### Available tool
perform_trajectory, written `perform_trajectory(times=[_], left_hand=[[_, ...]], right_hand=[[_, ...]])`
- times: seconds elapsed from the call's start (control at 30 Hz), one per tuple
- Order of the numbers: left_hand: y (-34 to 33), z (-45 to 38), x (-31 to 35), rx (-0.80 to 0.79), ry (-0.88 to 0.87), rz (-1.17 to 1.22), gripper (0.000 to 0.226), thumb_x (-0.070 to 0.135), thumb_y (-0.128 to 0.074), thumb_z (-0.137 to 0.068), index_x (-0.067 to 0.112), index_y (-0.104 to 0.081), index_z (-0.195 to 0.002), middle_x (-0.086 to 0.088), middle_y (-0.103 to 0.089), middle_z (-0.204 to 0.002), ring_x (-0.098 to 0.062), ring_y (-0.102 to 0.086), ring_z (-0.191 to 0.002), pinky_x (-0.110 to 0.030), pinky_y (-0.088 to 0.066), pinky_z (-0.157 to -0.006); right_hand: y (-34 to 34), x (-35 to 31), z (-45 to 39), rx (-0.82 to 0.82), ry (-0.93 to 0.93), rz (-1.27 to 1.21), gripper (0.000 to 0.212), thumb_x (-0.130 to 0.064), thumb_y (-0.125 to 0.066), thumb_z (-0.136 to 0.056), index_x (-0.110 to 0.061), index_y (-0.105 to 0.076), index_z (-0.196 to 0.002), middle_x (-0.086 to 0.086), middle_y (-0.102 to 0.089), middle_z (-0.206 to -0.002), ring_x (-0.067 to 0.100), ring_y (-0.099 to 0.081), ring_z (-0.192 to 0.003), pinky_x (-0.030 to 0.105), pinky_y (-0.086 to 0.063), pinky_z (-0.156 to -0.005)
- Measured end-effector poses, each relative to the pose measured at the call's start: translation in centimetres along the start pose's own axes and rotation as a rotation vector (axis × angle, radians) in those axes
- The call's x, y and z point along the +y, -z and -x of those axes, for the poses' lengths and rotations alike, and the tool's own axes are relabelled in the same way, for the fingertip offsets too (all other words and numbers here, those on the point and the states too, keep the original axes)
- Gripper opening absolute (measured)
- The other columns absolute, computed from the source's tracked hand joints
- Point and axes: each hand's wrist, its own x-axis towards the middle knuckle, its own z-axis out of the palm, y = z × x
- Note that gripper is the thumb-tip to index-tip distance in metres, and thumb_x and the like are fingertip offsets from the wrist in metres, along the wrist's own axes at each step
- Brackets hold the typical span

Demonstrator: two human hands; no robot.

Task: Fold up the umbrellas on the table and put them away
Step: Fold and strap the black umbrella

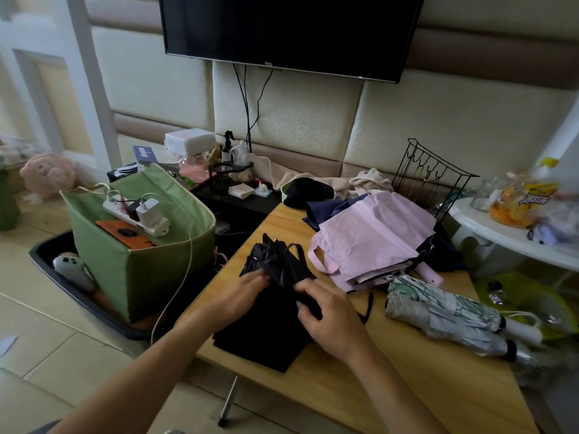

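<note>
My left hand and right hand both grip the black umbrella, its cloth bunched on the counter. The pink umbrella and patterned umbrella lie just beside it.

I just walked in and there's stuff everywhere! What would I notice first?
Probably the two hands in the middle: the left hand and the right hand both grip a black umbrella on the wooden table. Just behind it lies a pink umbrella, partly folded flat, and to the right a bundled white umbrella with green print. A big dark TV hangs on the wall above.
</note>
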Motion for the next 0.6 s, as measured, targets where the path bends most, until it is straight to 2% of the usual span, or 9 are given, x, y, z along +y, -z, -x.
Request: perform_trajectory(times=[0.03,0.1,0.2,0.27,0.37,0.47,0.53,0.6], left_hand=[[0.1,0.1,0.0,0.022,0.019,0.128,0.042,0.046,-0.039,-0.107,0.019,-0.066,-0.125,-0.009,-0.069,-0.125,-0.025,-0.062,-0.121,-0.046,-0.046,-0.108],[0.3,0.1,-0.1,0.072,0.043,0.320,0.054,0.063,-0.039,-0.101,0.023,-0.073,-0.117,-0.005,-0.075,-0.116,-0.023,-0.067,-0.117,-0.042,-0.051,-0.099],[0.2,0.8,0.8,0.165,0.037,0.269,0.062,0.065,-0.027,-0.102,0.025,-0.073,-0.109,0.007,-0.078,-0.100,-0.005,-0.073,-0.092,-0.029,-0.051,-0.080],[0.5,0.7,1.1,0.192,0.037,0.211,0.048,0.056,-0.043,-0.102,0.019,-0.072,-0.108,0.006,-0.078,-0.094,-0.005,-0.074,-0.087,-0.033,-0.055,-0.082],[1.3,0.7,0.8,0.118,0.121,0.085,0.025,0.031,-0.070,-0.094,0.014,-0.071,-0.112,-0.008,-0.077,-0.104,-0.021,-0.075,-0.095,-0.046,-0.058,-0.095],[1.8,0.7,0.4,0.105,0.165,0.011,0.015,0.004,-0.071,-0.091,0.011,-0.069,-0.104,-0.015,-0.074,-0.106,-0.026,-0.074,-0.093,-0.042,-0.060,-0.089],[2.5,0.8,0.1,0.112,0.202,0.042,0.025,-0.005,-0.068,-0.090,0.011,-0.066,-0.109,-0.016,-0.073,-0.107,-0.027,-0.073,-0.096,-0.037,-0.060,-0.085],[3.6,0.7,-0.4,0.063,0.244,0.051,0.046,-0.008,-0.070,-0.087,0.008,-0.060,-0.129,-0.017,-0.072,-0.113,-0.029,-0.072,-0.102,-0.040,-0.060,-0.090]], right_hand=[[-0.1,-0.2,0.3,-0.001,0.021,0.031,0.022,-0.027,-0.056,-0.092,-0.025,-0.068,-0.111,-0.011,-0.064,-0.102,0.006,-0.059,-0.097,0.030,-0.052,-0.085],[-0.4,-0.3,1.0,-0.012,0.043,0.051,0.025,-0.027,-0.054,-0.091,-0.023,-0.073,-0.108,-0.010,-0.063,-0.100,0.006,-0.058,-0.096,0.029,-0.051,-0.084],[-1.0,-0.4,1.7,-0.088,0.035,0.075,0.033,-0.033,-0.050,-0.092,-0.025,-0.075,-0.111,-0.011,-0.063,-0.104,0.006,-0.056,-0.101,0.031,-0.049,-0.090],[-1.4,-0.5,2.0,-0.146,0.031,0.109,0.038,-0.036,-0.045,-0.092,-0.027,-0.074,-0.115,-0.011,-0.063,-0.107,0.008,-0.055,-0.105,0.032,-0.047,-0.092],[-1.5,-0.7,2.0,-0.178,0.033,0.124,0.034,-0.037,-0.047,-0.092,-0.026,-0.067,-0.117,-0.013,-0.062,-0.108,0.008,-0.054,-0.105,0.030,-0.045,-0.092],[-0.9,-0.7,1.8,-0.163,0.013,0.078,0.016,-0.030,-0.058,-0.092,-0.026,-0.060,-0.108,-0.017,-0.057,-0.098,0.005,-0.051,-0.097,0.025,-0.042,-0.085],[-0.8,-0.5,1.7,-0.192,0.032,0.086,0.008,-0.028,-0.059,-0.091,-0.027,-0.060,-0.099,-0.017,-0.059,-0.094,0.005,-0.051,-0.095,0.026,-0.045,-0.083],[-0.6,-0.3,1.6,-0.220,0.016,0.068,0.006,-0.027,-0.061,-0.091,-0.027,-0.061,-0.097,-0.016,-0.061,-0.094,0.004,-0.053,-0.096,0.027,-0.048,-0.084]])
